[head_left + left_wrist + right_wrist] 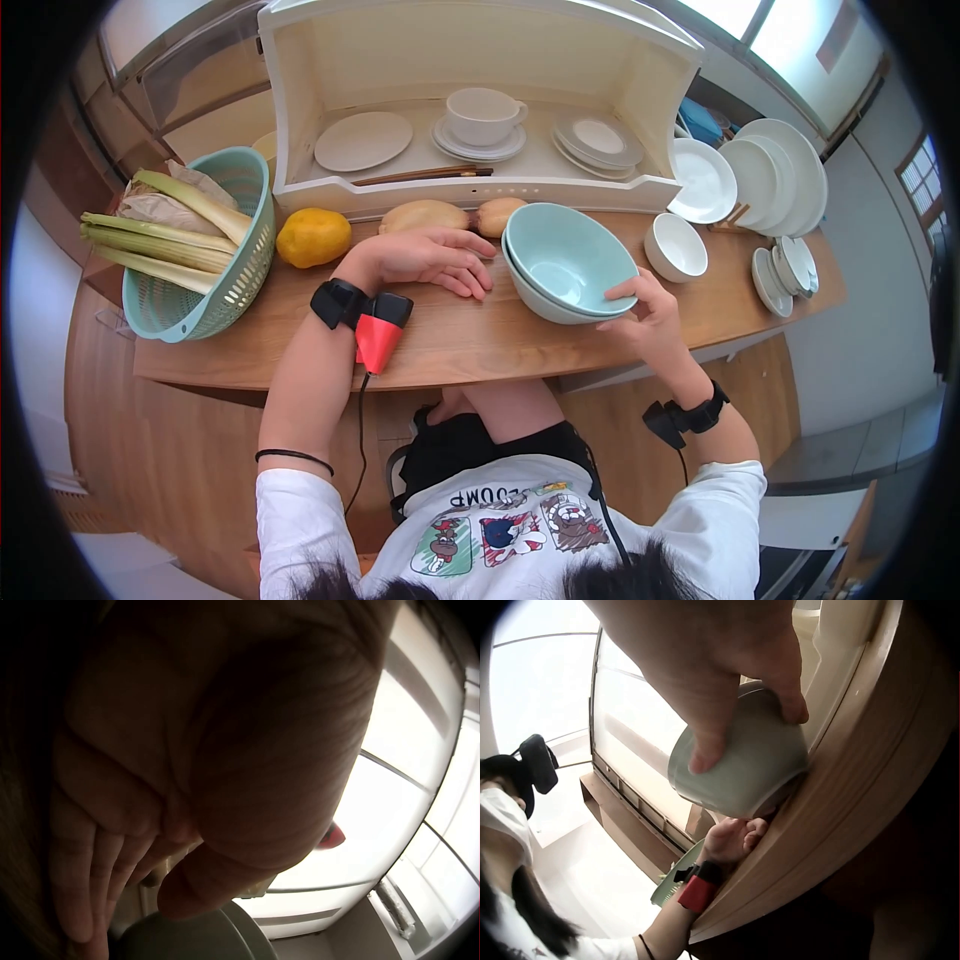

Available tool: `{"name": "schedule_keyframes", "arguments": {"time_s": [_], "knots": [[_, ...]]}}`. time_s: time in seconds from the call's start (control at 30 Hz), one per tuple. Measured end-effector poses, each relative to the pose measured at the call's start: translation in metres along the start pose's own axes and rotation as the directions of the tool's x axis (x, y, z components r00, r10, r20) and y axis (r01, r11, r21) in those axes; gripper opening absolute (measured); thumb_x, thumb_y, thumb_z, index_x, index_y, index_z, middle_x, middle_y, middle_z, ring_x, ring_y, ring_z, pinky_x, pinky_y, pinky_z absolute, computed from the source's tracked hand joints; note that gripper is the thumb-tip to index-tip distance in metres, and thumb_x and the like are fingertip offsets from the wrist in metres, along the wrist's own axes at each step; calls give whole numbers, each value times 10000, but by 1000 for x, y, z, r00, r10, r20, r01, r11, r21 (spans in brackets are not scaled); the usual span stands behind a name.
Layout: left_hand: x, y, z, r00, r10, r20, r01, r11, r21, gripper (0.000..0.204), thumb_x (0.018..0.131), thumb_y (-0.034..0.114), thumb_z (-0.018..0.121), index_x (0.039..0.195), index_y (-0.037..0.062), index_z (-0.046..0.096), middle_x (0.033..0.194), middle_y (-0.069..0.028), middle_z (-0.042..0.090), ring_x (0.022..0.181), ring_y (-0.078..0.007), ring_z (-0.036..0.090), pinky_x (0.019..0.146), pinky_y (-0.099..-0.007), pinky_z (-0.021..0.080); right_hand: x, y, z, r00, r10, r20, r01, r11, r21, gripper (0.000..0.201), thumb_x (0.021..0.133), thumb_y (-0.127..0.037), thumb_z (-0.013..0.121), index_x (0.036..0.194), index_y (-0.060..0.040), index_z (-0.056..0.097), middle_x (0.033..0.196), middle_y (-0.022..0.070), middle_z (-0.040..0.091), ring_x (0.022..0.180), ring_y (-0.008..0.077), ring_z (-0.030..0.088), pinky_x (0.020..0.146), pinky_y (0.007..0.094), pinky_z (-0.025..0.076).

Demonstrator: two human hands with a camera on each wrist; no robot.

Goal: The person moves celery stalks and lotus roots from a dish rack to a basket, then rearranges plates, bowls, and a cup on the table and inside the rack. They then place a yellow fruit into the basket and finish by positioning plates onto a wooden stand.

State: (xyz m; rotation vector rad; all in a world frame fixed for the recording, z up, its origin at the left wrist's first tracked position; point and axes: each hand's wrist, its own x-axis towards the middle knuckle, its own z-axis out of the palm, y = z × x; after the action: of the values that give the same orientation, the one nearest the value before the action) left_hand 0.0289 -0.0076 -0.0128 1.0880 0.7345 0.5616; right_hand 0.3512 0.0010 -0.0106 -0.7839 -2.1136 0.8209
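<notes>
Two nested pale blue-green bowls [568, 255] are at the middle of the wooden table, tilted a little. My right hand [650, 318] pinches their rim on the right side, thumb and fingers on opposite faces of the wall. In the right wrist view the fingers spread over the bowl's outside [754, 754], and its base is close over the tabletop. My left hand [430, 262] lies just left of the bowls with relaxed fingers and holds nothing. The left wrist view is mostly filled by its dark palm [150, 742], with part of a bowl [187, 935] below.
A green colander [262, 235] with long green-white stalks stands left, beside a yellow lemon-like fruit [314, 238]. Two tan oblong vegetables [425, 216] lie before a white shelf unit [480, 195] holding plates and a cup [482, 115]. Right are a white bowl [677, 248] and racked plates [790, 175].
</notes>
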Motion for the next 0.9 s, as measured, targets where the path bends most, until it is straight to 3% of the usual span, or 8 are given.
{"name": "schedule_keyframes", "arguments": {"time_s": [0.07,0.17,0.27,0.4,0.47,0.6,0.8,0.9], "knots": [[0,0,-1,1000,-1,-2,1,1000,-5,402,895,143,437,1233,-42,324,1014,-160,564,919,-189,577,811,-254,472,2,-6,0,991,122,55,-132,960,248,320,593,54,722,863,0,557,1009,93,512,944,169,529,768,277,467],[1,-2,-1,1000,0,6,0,1000,8,380,895,138,434,1218,-38,341,1012,-159,566,918,-191,580,811,-255,472,9,-23,1,959,237,153,-281,858,430,283,635,90,682,871,10,550,960,60,517,923,127,528,758,251,474],[-1,-2,1,1000,4,-19,-4,1000,25,327,905,171,437,1177,-8,414,1033,-133,559,915,-192,580,807,-265,473,29,-46,2,961,190,200,-263,850,457,253,668,75,663,881,5,547,909,54,546,848,110,553,722,234,478],[2,-6,-5,1000,7,-9,-7,1000,10,333,898,153,444,1176,-26,410,1022,-145,559,914,-197,582,804,-262,475,72,-72,12,968,156,198,-225,886,405,200,708,26,652,878,3,550,826,41,578,779,91,567,685,210,468],[0,-6,-5,1000,11,-2,-11,1000,6,345,897,148,443,1186,-34,396,1022,-152,557,921,-198,580,809,-259,472,100,-80,22,987,68,143,-109,946,306,171,728,-34,657,858,8,554,761,26,594,745,75,566,640,196,453],[-2,-1,-2,1000,11,14,-11,1000,23,396,891,154,451,1216,-45,343,1029,-168,547,943,-197,571,822,-251,462,156,-84,59,994,-39,103,4,948,318,206,729,-112,680,868,2,578,750,27,596,740,66,560,607,201,437],[4,-7,-9,999,-1,42,1,1000,2,408,877,149,461,1215,-42,337,1046,-173,543,958,-200,568,831,-254,459,230,-52,131,998,42,38,-48,987,152,410,678,-343,719,873,7,631,743,61,619,746,113,574,649,266,447],[4,-6,-10,998,1,56,-2,1000,9,394,872,141,460,1201,-44,347,1046,-174,547,951,-206,572,831,-258,460,250,-46,159,996,78,-31,-76,994,81,483,655,-400,714,881,19,638,791,129,641,772,194,601,699,308,453]]}}
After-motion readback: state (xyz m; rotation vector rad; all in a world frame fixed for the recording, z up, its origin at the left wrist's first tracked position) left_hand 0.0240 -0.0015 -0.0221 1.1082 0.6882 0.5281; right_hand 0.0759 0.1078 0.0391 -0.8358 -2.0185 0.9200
